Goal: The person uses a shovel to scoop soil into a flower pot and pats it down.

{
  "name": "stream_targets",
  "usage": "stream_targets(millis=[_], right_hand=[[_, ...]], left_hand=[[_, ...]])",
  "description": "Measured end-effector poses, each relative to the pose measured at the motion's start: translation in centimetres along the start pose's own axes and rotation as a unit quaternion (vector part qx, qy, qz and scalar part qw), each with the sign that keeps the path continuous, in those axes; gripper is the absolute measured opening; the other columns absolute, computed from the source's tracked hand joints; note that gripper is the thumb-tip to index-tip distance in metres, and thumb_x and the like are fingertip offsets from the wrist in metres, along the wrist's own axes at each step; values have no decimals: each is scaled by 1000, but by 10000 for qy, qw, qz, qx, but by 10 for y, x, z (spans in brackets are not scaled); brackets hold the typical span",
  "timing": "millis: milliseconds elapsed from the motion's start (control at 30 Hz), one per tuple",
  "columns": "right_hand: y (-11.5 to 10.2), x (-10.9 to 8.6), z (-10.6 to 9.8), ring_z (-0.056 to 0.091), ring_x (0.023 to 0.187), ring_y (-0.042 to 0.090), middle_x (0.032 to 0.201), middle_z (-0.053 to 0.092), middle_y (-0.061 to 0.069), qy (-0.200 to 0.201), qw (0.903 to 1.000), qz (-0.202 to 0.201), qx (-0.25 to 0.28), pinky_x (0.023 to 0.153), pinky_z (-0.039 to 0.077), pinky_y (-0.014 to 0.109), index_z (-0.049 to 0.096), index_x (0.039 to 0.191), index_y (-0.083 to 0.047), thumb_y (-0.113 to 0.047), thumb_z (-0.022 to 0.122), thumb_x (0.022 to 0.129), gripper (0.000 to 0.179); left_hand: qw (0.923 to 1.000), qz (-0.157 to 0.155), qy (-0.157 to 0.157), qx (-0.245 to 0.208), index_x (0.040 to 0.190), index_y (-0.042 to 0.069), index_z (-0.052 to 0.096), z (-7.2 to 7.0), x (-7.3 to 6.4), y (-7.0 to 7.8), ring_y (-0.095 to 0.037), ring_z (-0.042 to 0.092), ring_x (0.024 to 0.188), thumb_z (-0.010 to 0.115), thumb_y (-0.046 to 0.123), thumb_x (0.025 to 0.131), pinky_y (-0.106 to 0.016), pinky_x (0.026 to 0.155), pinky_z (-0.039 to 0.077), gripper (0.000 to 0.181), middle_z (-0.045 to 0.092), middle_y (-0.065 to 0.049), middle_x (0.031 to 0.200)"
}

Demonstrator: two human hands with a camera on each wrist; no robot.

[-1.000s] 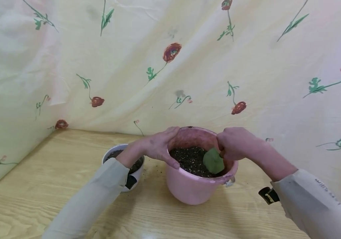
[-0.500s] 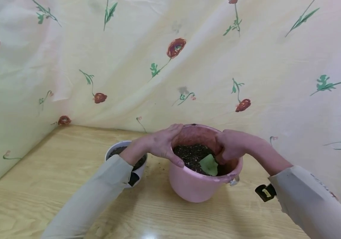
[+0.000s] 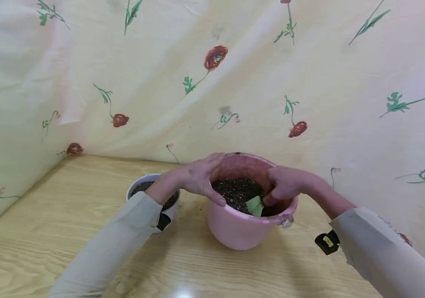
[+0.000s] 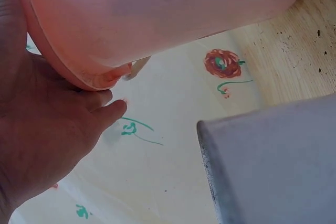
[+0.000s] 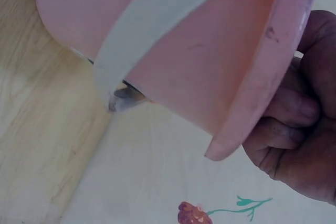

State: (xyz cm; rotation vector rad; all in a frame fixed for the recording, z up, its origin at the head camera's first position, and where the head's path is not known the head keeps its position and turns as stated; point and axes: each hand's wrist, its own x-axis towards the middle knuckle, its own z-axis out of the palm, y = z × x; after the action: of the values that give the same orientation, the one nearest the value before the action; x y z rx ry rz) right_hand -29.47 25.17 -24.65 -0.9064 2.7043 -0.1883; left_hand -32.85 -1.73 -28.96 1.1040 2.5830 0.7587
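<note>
A pink bucket (image 3: pixel 235 231) holding dark soil (image 3: pixel 232 192) stands on the wooden table. My left hand (image 3: pixel 199 176) grips its left rim, thumb along the front and fingers toward the back; the left wrist view shows fingertips around the rim. Inside the right part of the bucket, my right hand (image 3: pixel 285 184) holds a green trowel (image 3: pixel 255 205). Only the trowel's blade shows, low against the soil, and its handle is hidden in the fist. In the right wrist view, curled fingers (image 5: pixel 291 106) appear just past the bucket's rim.
Left of the bucket, partly under my left forearm, is a white pot (image 3: pixel 171 213) with soil in it. Soil crumbs (image 3: pixel 197 203) lie between the two. A floral cloth (image 3: pixel 153 82) hangs behind the table (image 3: pixel 67 215). A pale bucket handle (image 5: pixel 152 19) crosses the bucket's outside.
My right hand has moved down and left, deeper into the bucket, and the green blade has tilted so that less of it shows. My left hand stays on the rim.
</note>
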Motion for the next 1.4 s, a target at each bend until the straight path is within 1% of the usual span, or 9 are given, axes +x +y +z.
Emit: stream_targets(millis=[200,333,467,567,733,967,1133,1300,1400], right_hand=[[-6,3,1,45,56,10,59,50,-5,-12,9977,626,268,53,40,26,58,64,-9,-23,79,73,26],[-7,2,3,46,57,11,60,48,-4,-84,9942,906,576,54,39,26,56,65,-9,-23,78,75,28],[-8,3,10,44,53,6,56,50,-7,-277,9921,660,1034,51,38,23,65,62,-7,-22,73,81,25],[-7,3,17,48,53,4,59,60,-6,-268,9912,397,1236,52,41,22,75,69,-8,-22,71,84,21],[-7,5,22,52,54,6,64,67,1,33,9907,373,1308,54,44,24,77,74,-6,-21,71,83,18],[-10,11,30,59,62,6,68,70,-3,591,9906,459,1144,59,49,25,78,75,-9,-22,73,80,14],[-10,17,34,54,57,7,68,70,-2,908,9885,308,1171,57,45,25,78,75,-8,-21,71,83,17],[-8,17,34,52,57,6,70,72,3,995,9863,320,1275,57,44,24,79,78,-8,-19,72,84,15],[-9,15,33,50,56,5,65,69,-2,1065,9854,302,1296,56,43,23,78,73,-8,-20,71,85,18]], left_hand=[[10000,-12,8,-63,155,14,-8,-1,-2,-1,-15,-2,147,83,60,62,-35,118,10,138,-6,-2,162],[10000,-49,-21,-69,155,14,-8,-1,-2,0,-15,-1,147,83,60,62,-35,118,11,138,-5,-1,162],[9999,-102,-86,-73,155,15,-8,0,-1,2,-14,-2,147,83,62,61,-35,118,10,138,-6,0,162],[9998,-101,-137,-57,155,16,-8,0,0,4,-14,-2,147,83,61,62,-34,118,11,138,-5,-1,162],[9999,-10,-96,41,155,15,-8,-1,0,3,-14,-1,147,82,61,63,-34,118,10,137,-5,-2,162],[9999,52,-62,-110,155,15,-8,-1,-2,0,-15,-2,147,83,59,63,-34,118,10,137,-6,-2,162],[9999,33,-104,-78,154,14,-9,-2,-3,0,-15,-5,147,83,58,64,-34,118,9,137,-8,-2,162],[9999,49,-94,-35,155,14,-9,-2,-2,1,-15,-3,147,83,59,63,-34,118,11,137,-6,-3,162],[9999,19,-123,-28,155,16,-9,-2,-1,2,-14,-3,147,83,60,63,-33,118,12,136,-6,-2,162]])
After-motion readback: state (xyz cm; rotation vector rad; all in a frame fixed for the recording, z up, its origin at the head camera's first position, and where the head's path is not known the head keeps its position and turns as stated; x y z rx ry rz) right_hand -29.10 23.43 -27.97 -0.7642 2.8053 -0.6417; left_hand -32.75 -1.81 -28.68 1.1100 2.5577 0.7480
